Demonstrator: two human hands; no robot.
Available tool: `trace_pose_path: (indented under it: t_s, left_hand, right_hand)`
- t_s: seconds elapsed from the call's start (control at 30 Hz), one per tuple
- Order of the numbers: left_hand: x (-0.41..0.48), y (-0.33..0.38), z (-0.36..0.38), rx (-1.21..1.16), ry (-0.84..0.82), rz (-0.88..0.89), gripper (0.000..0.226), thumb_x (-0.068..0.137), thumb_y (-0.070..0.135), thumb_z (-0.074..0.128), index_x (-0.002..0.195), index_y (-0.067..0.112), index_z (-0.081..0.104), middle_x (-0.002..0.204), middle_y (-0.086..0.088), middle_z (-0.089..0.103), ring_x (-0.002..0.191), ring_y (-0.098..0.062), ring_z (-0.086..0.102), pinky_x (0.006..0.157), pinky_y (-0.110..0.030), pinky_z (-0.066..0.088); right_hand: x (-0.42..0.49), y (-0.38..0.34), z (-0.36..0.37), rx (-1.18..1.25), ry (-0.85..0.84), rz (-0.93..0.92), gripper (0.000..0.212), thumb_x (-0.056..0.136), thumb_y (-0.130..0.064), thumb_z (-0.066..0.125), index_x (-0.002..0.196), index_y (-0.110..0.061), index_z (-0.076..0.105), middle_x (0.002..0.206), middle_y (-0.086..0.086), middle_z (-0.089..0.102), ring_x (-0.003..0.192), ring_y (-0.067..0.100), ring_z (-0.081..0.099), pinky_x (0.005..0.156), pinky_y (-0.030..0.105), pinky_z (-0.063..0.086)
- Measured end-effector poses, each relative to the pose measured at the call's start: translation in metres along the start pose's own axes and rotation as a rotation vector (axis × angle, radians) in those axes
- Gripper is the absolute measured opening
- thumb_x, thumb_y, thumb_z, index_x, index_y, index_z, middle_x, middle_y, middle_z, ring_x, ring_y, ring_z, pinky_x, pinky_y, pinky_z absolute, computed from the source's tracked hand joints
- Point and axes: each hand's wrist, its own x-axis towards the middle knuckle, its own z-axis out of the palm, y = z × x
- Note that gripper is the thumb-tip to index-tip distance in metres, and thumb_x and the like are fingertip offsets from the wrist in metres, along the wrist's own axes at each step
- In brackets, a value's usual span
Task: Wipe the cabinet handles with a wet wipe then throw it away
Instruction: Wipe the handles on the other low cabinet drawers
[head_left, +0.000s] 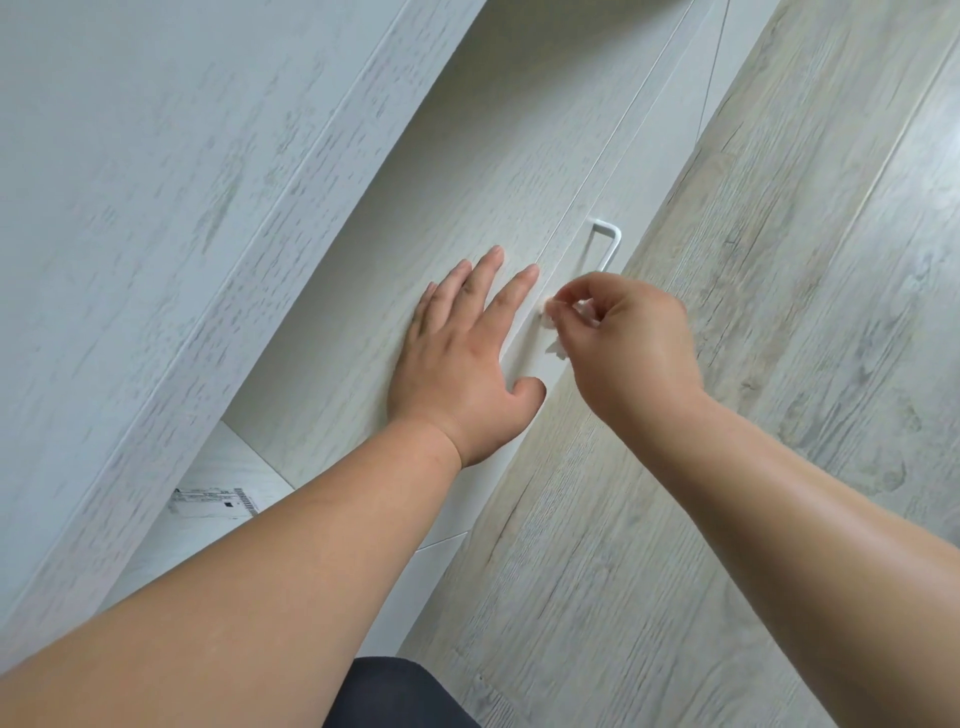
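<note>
A white bar handle (607, 244) sticks out of a pale wood-grain cabinet door (426, 218); only its upper part shows above my right hand. My right hand (631, 343) is pinched shut on a small crumpled white wet wipe (551, 332), which sits at the door's edge just below the visible handle. My left hand (465, 358) lies flat on the same door with its fingers spread, right beside the wipe. Whether a second handle lies under my hands is hidden.
A taller cabinet panel (156, 234) stands out on the left. Another wood-grain door (779, 312) runs along the right. Low down on the left a light floor (218, 467) shows a paper label with a barcode (215, 501). Dark clothing (400, 696) fills the bottom middle.
</note>
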Motion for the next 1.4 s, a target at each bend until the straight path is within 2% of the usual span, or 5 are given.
trace_pose_path:
  t_s: [0.2, 0.37, 0.63, 1.07, 1.4]
  left_hand:
    - [-0.002, -0.001, 0.001, -0.002, 0.019, 0.002, 0.091, 0.081, 0.052, 0.048, 0.165, 0.044, 0.013, 0.175, 0.012, -0.001, 0.160, -0.012, -0.005, 0.131, -0.040, 0.002]
    - [0.000, -0.001, 0.001, -0.002, 0.023, 0.005, 0.091, 0.080, 0.052, 0.044, 0.164, 0.044, 0.012, 0.175, 0.012, -0.001, 0.160, -0.012, -0.004, 0.131, -0.040, 0.002]
    - [-0.001, -0.001, 0.001, -0.005, 0.032, 0.006, 0.091, 0.078, 0.054, 0.039, 0.164, 0.044, 0.013, 0.175, 0.013, 0.001, 0.160, -0.012, -0.003, 0.131, -0.039, 0.003]
    - [0.000, -0.002, 0.004, 0.006, 0.068, 0.024, 0.087, 0.081, 0.058, 0.037, 0.164, 0.041, 0.018, 0.175, 0.010, 0.006, 0.160, -0.014, 0.001, 0.131, -0.043, 0.009]
    - [0.001, -0.004, 0.004, 0.009, 0.063, 0.030, 0.081, 0.089, 0.060, 0.038, 0.164, 0.042, 0.015, 0.175, 0.011, 0.004, 0.160, -0.014, 0.000, 0.131, -0.043, 0.009]
  right_hand:
    - [-0.018, 0.006, 0.016, -0.114, -0.036, -0.086, 0.013, 0.099, -0.034, 0.065, 0.096, -0.027, 0.076, 0.083, -0.007, 0.064, 0.083, 0.016, 0.064, 0.071, 0.033, 0.050]
    - [-0.012, 0.019, 0.008, 0.198, 0.187, -0.010, 0.005, 0.095, -0.036, 0.070, 0.093, -0.032, 0.073, 0.092, -0.006, 0.071, 0.089, 0.013, 0.071, 0.080, 0.040, 0.058]
    - [-0.004, 0.026, 0.008, 0.265, 0.127, -0.052, 0.003, 0.096, -0.029, 0.073, 0.094, -0.028, 0.075, 0.092, -0.006, 0.071, 0.089, 0.016, 0.073, 0.081, 0.043, 0.059]
    - [-0.003, 0.029, 0.008, 0.089, 0.124, -0.223, 0.004, 0.096, -0.027, 0.072, 0.095, -0.025, 0.074, 0.087, -0.006, 0.069, 0.084, 0.014, 0.067, 0.078, 0.043, 0.055]
    - [0.002, 0.034, -0.007, 0.201, 0.123, -0.071, 0.008, 0.096, -0.032, 0.072, 0.092, -0.025, 0.072, 0.081, -0.010, 0.068, 0.075, 0.001, 0.065, 0.072, 0.030, 0.055]
